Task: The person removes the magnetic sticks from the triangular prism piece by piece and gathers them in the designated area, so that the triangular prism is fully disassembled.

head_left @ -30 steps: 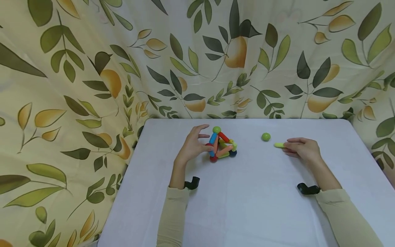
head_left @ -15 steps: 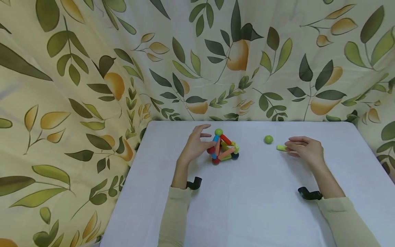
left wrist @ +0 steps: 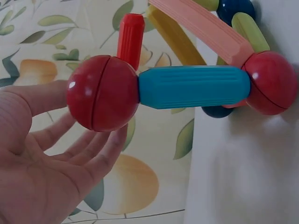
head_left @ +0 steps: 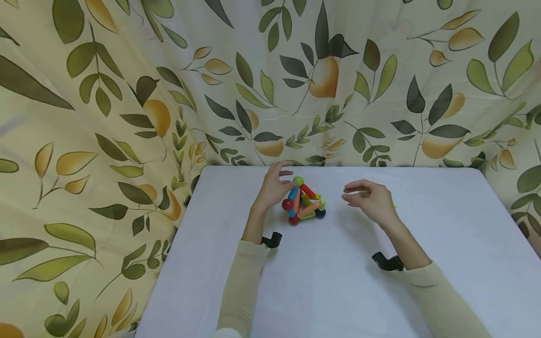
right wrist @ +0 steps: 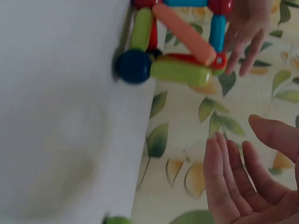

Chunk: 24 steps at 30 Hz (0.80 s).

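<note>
Standing on the far part of the white table point(head_left: 329, 281), left of its middle and closer to the far edge than to the near one, is a construction point(head_left: 307, 210) of coloured sticks and balls. A green ball point(head_left: 298, 180) makes its top; from this ball a red stick point(head_left: 307, 191) and a blue stick point(head_left: 293, 193) go down. On its lower part are two red balls point(head_left: 293, 219), a salmon stick point(head_left: 309, 209) and a dark blue ball point(head_left: 320, 213).

The left hand point(head_left: 274, 185) is at the side of the construction which faces the left edge of the table. Its fingers are loose and spread, with the thumb apart from them. In the left wrist view they lie behind the nearer red ball and are not curled around it; whether the skin touches the construction, I cannot tell.

The right hand point(head_left: 369, 202) is in the air, somewhat right of the table's middle and well apart from the construction. Its fingers are long and close together, the thumb is away from them, and the palm holds nothing. Just behind this hand, toward the right edge, a small yellow-green piece point(head_left: 395, 205) shows, mostly hidden. In the right wrist view, a green rounded piece point(right wrist: 117, 220) is cut by the lower border.

Beyond the far edge hangs a cloth point(head_left: 169, 19) with leaves and fruits.
</note>
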Motion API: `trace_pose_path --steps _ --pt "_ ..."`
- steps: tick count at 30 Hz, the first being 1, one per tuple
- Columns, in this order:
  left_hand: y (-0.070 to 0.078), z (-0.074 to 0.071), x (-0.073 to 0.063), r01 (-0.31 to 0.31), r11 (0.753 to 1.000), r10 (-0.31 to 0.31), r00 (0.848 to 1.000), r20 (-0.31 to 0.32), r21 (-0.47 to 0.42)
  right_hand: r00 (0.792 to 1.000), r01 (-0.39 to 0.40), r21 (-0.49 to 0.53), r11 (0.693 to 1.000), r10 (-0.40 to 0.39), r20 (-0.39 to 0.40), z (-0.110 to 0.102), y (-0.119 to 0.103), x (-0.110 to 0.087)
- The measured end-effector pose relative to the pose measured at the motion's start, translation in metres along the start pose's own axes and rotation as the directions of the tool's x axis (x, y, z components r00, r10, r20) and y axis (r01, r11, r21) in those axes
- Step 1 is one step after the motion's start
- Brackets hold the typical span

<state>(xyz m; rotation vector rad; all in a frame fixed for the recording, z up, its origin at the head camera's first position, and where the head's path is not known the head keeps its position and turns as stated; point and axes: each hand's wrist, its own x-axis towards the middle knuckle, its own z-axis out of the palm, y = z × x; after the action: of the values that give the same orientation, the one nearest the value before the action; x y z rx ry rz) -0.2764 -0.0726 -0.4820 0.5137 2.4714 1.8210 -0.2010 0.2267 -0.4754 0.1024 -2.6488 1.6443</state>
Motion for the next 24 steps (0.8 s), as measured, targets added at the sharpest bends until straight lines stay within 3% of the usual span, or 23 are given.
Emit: trace_pose_path --steps 4,10,18,24 --pt "-0.003 0.004 0.003 0.003 0.999 -0.003 1.0 -0.012 -0.038 1.0 0.019 -0.052 0.998 -0.018 0.014 0.017 -0.012 0.003" --pt "-0.008 0.008 0.007 0.0 0.996 -0.002 1.0 -0.018 -0.087 0.998 0.041 -0.028 0.999 -0.04 0.049 0.037 -0.022 0.01" --pt "-0.01 0.01 0.012 0.031 0.998 -0.031 1.0 0.0 0.058 0.996 0.066 -0.093 0.993 -0.06 0.066 0.057 -0.024 0.018" --pt "-0.008 0.011 0.013 0.054 0.992 -0.056 0.998 0.018 0.111 0.998 0.055 -0.125 0.991 -0.049 0.05 0.067 -0.026 0.022"
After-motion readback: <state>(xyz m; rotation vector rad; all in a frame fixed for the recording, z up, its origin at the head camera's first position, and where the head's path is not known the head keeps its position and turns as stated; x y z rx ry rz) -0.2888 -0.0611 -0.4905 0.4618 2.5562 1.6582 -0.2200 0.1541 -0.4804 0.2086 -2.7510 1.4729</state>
